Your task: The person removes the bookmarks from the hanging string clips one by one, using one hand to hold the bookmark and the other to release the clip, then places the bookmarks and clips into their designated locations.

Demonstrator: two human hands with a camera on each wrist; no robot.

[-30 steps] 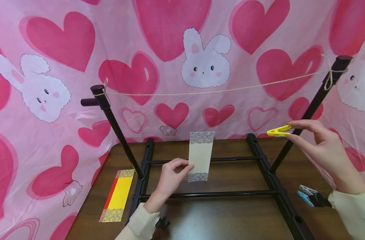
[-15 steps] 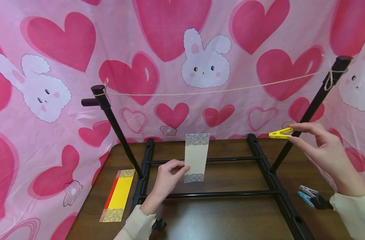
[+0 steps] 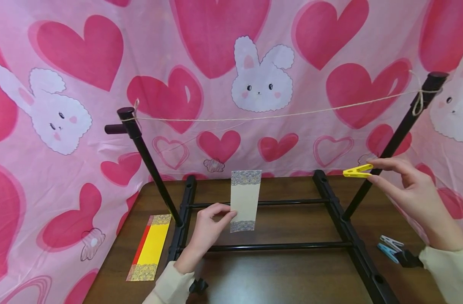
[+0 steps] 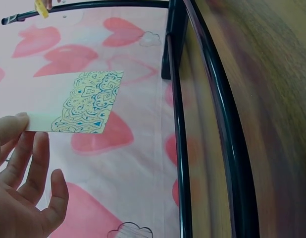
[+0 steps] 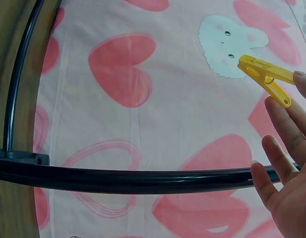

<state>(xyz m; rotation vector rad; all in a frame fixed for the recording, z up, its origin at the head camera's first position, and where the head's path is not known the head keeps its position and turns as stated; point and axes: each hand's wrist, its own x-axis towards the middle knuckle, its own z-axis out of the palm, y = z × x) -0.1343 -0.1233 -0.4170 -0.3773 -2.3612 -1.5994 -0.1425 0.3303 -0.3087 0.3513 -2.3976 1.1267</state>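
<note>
My left hand (image 3: 210,226) pinches the left edge of a cream paper card (image 3: 245,202) between thumb and fingers. Patterned bands run across the card's top and bottom, and it stands upright above the rack's base. In the left wrist view one patterned end of the card (image 4: 88,101) points away from the fingers. My right hand (image 3: 414,190) pinches a yellow clothespin (image 3: 358,171) by its handle ends, in front of the right post. The right wrist view shows the yellow clothespin (image 5: 264,77) with its jaws closed and its handles spread between thumb and fingertip.
A string (image 3: 231,120) stretches between the tops of two black posts (image 3: 151,166). Their black base frame (image 3: 277,245) stands on a brown wooden table (image 3: 284,278). A yellow and red card (image 3: 149,247) lies at left. Blue and white clothespins (image 3: 389,249) lie at right. A pink heart-print cloth (image 3: 201,25) hangs behind.
My left hand has carried the card slightly left and down. The right hand with the yellow clothespin has dropped a little and shifted slightly right.
</note>
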